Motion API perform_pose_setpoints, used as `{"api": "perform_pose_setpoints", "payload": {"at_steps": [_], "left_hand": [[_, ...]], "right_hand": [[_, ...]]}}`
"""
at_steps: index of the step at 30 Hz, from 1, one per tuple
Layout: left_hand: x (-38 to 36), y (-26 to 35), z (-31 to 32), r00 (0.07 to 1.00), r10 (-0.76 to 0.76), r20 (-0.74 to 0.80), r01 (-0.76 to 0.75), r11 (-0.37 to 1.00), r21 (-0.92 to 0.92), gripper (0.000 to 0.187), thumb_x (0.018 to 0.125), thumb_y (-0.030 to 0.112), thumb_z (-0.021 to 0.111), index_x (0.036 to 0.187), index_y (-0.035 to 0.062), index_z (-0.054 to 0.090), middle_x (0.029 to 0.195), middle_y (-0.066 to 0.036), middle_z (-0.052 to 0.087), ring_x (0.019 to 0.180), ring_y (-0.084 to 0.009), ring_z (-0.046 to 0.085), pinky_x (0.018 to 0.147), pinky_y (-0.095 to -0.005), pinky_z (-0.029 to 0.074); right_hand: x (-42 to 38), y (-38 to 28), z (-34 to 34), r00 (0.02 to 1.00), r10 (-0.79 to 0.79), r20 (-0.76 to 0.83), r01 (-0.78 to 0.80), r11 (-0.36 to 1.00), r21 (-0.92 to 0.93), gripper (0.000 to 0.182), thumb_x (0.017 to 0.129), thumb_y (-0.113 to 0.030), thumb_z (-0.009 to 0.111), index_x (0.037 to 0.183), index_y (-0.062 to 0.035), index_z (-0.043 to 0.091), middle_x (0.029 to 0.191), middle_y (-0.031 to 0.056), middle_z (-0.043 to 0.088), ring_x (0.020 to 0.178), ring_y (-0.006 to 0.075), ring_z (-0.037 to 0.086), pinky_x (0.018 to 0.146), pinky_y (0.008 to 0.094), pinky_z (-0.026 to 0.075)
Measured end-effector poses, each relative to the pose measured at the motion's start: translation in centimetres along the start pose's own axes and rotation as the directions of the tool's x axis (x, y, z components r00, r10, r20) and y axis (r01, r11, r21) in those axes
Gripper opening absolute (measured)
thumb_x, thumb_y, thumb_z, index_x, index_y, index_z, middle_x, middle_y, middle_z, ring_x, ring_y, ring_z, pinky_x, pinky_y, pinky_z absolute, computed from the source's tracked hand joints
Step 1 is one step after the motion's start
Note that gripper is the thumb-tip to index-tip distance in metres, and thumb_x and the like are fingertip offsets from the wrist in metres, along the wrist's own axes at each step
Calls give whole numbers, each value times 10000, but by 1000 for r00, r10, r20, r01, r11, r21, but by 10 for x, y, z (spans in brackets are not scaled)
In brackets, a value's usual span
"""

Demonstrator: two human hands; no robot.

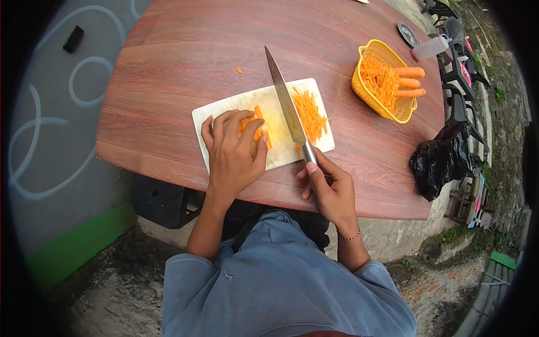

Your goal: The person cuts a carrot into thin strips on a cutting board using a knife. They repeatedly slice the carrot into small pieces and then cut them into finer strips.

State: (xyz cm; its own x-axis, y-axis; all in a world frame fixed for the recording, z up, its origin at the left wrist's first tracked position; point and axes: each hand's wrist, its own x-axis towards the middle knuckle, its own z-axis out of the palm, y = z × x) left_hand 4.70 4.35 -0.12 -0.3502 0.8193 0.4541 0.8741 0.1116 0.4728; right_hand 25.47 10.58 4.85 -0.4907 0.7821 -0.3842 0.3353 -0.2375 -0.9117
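Two hands are being used: carrot slices at board centre are being pinned by the curled left hand; knife, clamped in the right hand, at 3 o'clock. Fingertips are best being kept tucked.

You are working under soft, even daylight; nothing is throwing a hard shadow, and only a faint shade is lying under your left hand on the cutting board. The knife blade is catching a mild sheen, without blown-out glare. A fisheye lens is bending the table edges into curves, and a black vignette is closing in on all four corners. The centre is staying sharp; the ground beyond the table's right edge is smearing and losing detail. Colours are reading saturated, exposure balanced.
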Motion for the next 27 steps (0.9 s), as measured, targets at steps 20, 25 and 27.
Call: {"api": "perform_pose_setpoints", "payload": {"at_steps": [20, 25, 27], "left_hand": [[-7, -4, -5, 997, 36, -64, -44, 991, -127, 206, 885, 71, 810, 1084, 98, 761, 1042, -65, 709, 987, -243, 666, 1073, -458, 359], [-4, 6, -8, 992, -85, -97, 29, 878, -477, 186, 911, 41, 797, 1093, 47, 760, 982, -82, 719, 935, -239, 710, 936, -411, 514], [2, 10, -10, 998, -51, -30, 28, 848, -529, 222, 903, 28, 805, 1117, 16, 747, 1010, -106, 736, 993, -253, 730, 834, -343, 578]], "right_hand": [[-4, 16, -2, 996, -87, -2, 87, 992, -93, 498, 1027, -131, 718, 1483, 35, 606, 839, 33, 697, 708, 59, 583, 647, 268, 508], [-7, 11, -3, 996, -91, -13, 90, 994, -58, 491, 1035, -121, 711, 1492, 21, 604, 847, 20, 698, 707, 53, 584, 641, 259, 504], [-7, 10, -4, 996, -92, -10, 91, 994, -59, 489, 1037, -119, 709, 1495, 16, 604, 851, 16, 699, 706, 51, 585, 640, 257, 504]]}}
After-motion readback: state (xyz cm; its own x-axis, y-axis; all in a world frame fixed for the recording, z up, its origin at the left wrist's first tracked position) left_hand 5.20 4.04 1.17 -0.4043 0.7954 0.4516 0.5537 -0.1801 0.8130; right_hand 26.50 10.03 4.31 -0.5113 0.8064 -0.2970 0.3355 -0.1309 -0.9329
